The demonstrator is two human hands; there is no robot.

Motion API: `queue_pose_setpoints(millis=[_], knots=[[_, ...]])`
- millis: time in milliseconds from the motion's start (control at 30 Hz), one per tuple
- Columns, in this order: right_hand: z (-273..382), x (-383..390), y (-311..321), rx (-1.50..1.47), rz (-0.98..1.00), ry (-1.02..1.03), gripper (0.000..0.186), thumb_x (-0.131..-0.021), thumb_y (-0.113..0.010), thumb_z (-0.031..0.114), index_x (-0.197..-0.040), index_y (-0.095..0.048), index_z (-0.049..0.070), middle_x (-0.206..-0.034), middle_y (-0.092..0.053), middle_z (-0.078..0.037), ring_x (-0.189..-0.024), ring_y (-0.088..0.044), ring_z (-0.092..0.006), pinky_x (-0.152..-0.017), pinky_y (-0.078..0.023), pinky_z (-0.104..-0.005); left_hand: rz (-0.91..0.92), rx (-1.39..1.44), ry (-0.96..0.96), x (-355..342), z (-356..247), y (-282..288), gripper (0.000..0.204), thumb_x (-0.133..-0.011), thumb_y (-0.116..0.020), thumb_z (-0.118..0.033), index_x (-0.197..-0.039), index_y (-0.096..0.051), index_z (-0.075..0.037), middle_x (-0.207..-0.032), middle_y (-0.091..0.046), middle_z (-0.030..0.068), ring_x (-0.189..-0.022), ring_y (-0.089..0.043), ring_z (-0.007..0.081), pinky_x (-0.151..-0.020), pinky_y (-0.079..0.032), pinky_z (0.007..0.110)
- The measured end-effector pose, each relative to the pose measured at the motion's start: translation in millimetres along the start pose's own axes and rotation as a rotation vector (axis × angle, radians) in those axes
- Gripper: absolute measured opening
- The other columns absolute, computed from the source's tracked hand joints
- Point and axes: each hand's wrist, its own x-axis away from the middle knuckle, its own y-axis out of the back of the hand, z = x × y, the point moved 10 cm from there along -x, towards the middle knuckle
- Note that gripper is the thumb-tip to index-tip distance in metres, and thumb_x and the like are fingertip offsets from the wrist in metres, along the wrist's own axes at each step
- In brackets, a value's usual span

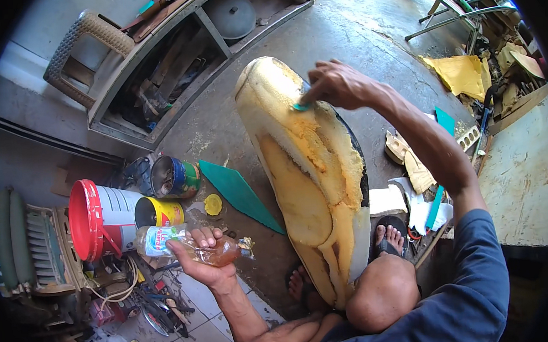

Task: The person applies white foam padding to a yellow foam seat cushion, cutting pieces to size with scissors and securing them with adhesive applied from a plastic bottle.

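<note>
A long yellow foam motorcycle seat (291,201) stands tilted in front of me, its lower end by my legs. Orange-brown, rough patches run along its upper right side, and a dark edge shows on the right. My right hand (339,85) is over the seat's upper part, its fingers closed on a small teal piece (301,106) that touches the foam; its full shape is hidden by the fingers. Left of the seat, my left hand (198,258) is wrapped round a clear plastic bottle (227,251) of amber liquid. The bottle lies sideways, its neck toward the seat.
A teal sheet (241,195) lies left of the seat, near a yellow lid (212,204). Further left are a red-rimmed bucket (104,219), a yellow can (167,212) and a green-blue can (175,177). Foam scraps (412,166) lie right. A low cabinet (212,33) stands behind.
</note>
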Motion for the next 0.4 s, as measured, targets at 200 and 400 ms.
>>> queue_pose_setpoints(millis=[200, 400], knots=[[66.3, 111.3, 14.7, 0.023, -0.064, -0.052, 0.032, -0.082, -0.075, 0.011, -0.109, -0.08, 0.028, -0.08, -0.057, 0.001, -0.084, -0.052, -0.0194, -0.085, -0.046, -0.037, -0.092, 0.186, 0.165, -1.2, 18.4, 6.3, 0.048, -0.102, -0.055, -0.057, -0.087, -0.049, -0.012, -0.066, -0.044, 0.0, -0.064, -0.047, 0.0139, -0.069, -0.045, 0.034], [102.8, 106.8, 0.6, -0.16, 0.06, -0.143, 0.031, -0.082, -0.076, 0.013, -0.111, -0.08, 0.024, -0.08, -0.059, -0.001, -0.088, -0.056, -0.0208, -0.087, -0.046, -0.0395, -0.13, 0.355, 0.287, -3.6, 33.8, 22.8, 0.052, -0.094, -0.066, -0.06, -0.087, -0.051, -0.01, -0.069, -0.048, 0.001, -0.067, -0.049, 0.0173, -0.073, -0.048, 0.034]])
